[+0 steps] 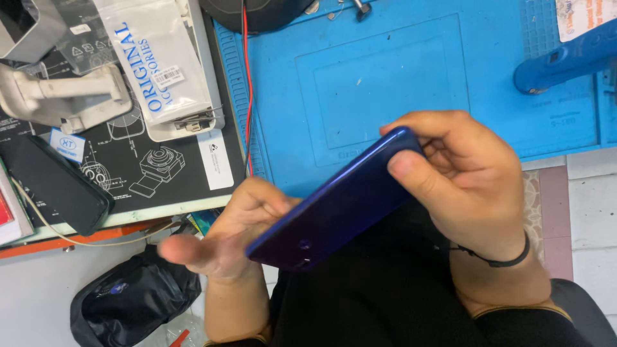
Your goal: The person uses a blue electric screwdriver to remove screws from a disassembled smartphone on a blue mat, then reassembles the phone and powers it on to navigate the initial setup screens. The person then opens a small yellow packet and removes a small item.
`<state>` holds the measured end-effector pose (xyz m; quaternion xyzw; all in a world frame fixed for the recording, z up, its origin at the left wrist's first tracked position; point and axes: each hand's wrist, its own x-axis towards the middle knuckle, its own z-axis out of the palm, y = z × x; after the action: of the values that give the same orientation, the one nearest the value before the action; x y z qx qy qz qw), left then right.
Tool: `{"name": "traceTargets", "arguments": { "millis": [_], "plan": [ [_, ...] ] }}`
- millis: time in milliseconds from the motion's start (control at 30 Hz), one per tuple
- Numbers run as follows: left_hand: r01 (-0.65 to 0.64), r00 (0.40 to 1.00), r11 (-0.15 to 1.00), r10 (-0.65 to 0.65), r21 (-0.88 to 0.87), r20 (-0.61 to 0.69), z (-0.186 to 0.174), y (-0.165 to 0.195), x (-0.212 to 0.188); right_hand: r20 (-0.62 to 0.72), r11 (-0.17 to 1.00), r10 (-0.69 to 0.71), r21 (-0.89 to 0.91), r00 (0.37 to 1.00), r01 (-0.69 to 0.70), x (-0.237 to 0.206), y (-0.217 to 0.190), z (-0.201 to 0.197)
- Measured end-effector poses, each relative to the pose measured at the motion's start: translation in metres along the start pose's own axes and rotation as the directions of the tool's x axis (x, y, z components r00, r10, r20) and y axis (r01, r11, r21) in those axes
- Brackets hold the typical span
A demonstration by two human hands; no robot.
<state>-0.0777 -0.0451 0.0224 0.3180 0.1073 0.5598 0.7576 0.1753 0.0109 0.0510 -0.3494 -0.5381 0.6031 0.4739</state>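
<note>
A glossy dark-blue slab-shaped smartphone [334,205] is held in the air between both hands, above the person's black-clothed lap and the near edge of a bright blue rubber work mat [385,77]. Its long axis runs diagonally, one end low near the left hand [225,241], the other raised toward the right hand [466,180]. The back faces the camera, with small camera openings near the lower end. The right hand pinches the upper end, thumb on the back and fingers curled behind. The left hand supports the lower end from underneath, thumb spread out and blurred. A black phone [58,186] lies on the dark printed mat [160,167] at left.
</note>
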Motion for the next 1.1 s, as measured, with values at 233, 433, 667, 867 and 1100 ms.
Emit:
{"name": "traceTargets", "arguments": {
  "millis": [233, 433, 667, 867, 1100],
  "plan": [
    [0.304, 0.952, 0.577, -0.167, 0.758, -0.255, 0.014, -0.006, 0.01, 0.101, 0.787, -0.218, -0.57, 0.971, 0.236, -0.007, -0.015, 0.018],
    [0.175, 0.981, 0.563, -0.031, 0.808, -0.191, 0.005, -0.015, 0.003, 0.137, 0.836, -0.262, -0.462, 0.955, 0.295, -0.014, -0.022, 0.016],
    [0.152, 0.977, 0.666, 0.007, 0.73, -0.211, 0.013, -0.022, -0.001, 0.031, 0.795, -0.236, -0.568, 0.971, 0.212, -0.022, -0.013, 0.017],
    [0.116, 0.954, 0.749, 0.099, 0.652, -0.284, 0.013, -0.037, 0.0, 0.02, 0.78, -0.274, -0.58, 0.961, 0.235, -0.013, -0.014, 0.028],
    [-0.023, 0.973, 0.455, 0.214, 0.89, -0.084, 0.007, -0.032, -0.001, 0.125, 0.734, -0.35, -0.579, 0.928, 0.355, -0.001, -0.019, 0.037]
  ]
}}
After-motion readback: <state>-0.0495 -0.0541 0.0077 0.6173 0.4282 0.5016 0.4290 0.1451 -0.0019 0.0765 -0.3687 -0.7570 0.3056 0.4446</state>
